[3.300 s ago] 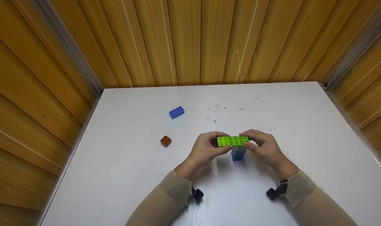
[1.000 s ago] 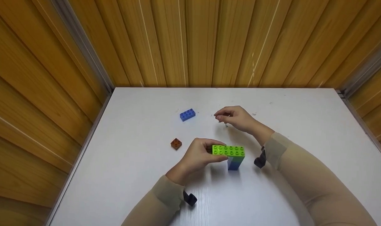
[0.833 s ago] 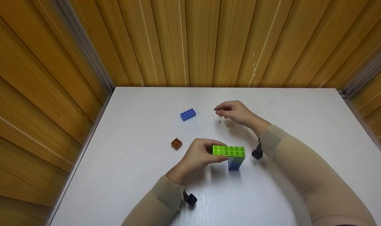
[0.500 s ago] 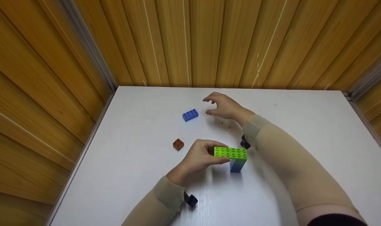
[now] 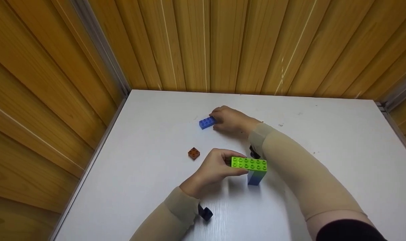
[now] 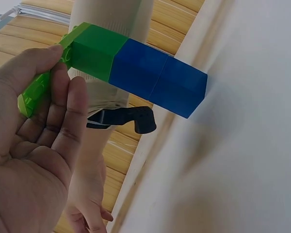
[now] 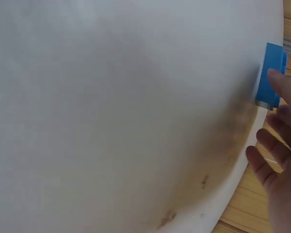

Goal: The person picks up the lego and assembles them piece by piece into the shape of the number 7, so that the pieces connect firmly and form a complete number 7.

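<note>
My left hand (image 5: 215, 168) grips one end of a long lime-green toy building brick (image 5: 251, 163). That brick caps an upright stack whose darker green brick (image 6: 98, 51) and two blue bricks (image 6: 157, 77) show in the left wrist view. Farther back, my right hand (image 5: 231, 119) has its thumb and fingers around the right end of a loose blue brick (image 5: 206, 123) lying studs up. In the right wrist view the thumb presses on that blue brick's side (image 7: 270, 63); part of the index finger is hidden behind it.
A small brown brick (image 5: 193, 153) lies left of the stack on the white table (image 5: 149, 160). Wood-patterned walls (image 5: 223, 47) stand along the back and sides. Dark specks mark the tabletop. My right forearm (image 5: 303, 167) passes close beside the stack.
My right hand has left the lime-green brick, reached back and left with spread fingers, and closed on the blue brick. My left hand keeps its hold on the lime-green brick.
</note>
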Demonstrator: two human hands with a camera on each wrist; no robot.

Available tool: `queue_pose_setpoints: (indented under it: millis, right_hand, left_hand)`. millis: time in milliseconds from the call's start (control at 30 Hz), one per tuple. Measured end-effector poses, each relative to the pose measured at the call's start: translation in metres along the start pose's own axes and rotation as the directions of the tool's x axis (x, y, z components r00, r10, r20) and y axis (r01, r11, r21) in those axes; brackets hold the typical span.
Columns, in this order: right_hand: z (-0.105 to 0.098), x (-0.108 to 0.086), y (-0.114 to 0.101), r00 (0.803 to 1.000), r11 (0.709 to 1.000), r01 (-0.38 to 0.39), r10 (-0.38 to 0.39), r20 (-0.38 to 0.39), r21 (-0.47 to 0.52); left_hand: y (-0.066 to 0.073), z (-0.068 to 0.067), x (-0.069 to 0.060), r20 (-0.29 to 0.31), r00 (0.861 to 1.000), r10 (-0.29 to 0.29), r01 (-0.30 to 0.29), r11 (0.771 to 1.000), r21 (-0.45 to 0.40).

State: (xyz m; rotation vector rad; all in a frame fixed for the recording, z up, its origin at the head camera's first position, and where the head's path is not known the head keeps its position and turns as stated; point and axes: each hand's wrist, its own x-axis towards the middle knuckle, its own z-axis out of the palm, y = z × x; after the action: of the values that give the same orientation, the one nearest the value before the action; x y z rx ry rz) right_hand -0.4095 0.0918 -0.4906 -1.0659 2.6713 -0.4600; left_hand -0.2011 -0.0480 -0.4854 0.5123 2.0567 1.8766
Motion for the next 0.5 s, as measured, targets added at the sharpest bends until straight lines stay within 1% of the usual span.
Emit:
queue_pose_setpoints:
  millis: [67, 200, 300, 500]
  right_hand:
    - [0.001, -0.003, 0.003, 1.0, 1.0, 0.003, -0.002, -0.026, 0.008]
    - [0.003, -0.012, 0.009, 0.996, 0.996, -0.03, 0.037, -0.08, 0.085]
    - [0.004, -0.019, 0.012, 0.993, 0.99, -0.041, 0.055, -0.105, 0.133]
    - [0.003, -0.032, 0.019, 0.987, 0.981, -0.037, 0.067, -0.148, 0.193]
  left_hand:
    - [0.001, 0.001, 0.001, 0.002, 1.0, 0.008, -0.008, 1.0, -0.003]
    - [0.001, 0.003, 0.003, 0.011, 1.0, 0.015, -0.015, 1.0, -0.014]
    - [0.0, 0.003, 0.004, 0.014, 1.0, 0.004, -0.003, 1.0, -0.012]
    - [-0.002, -0.001, 0.005, 0.007, 1.0, -0.014, 0.014, 1.0, -0.005]
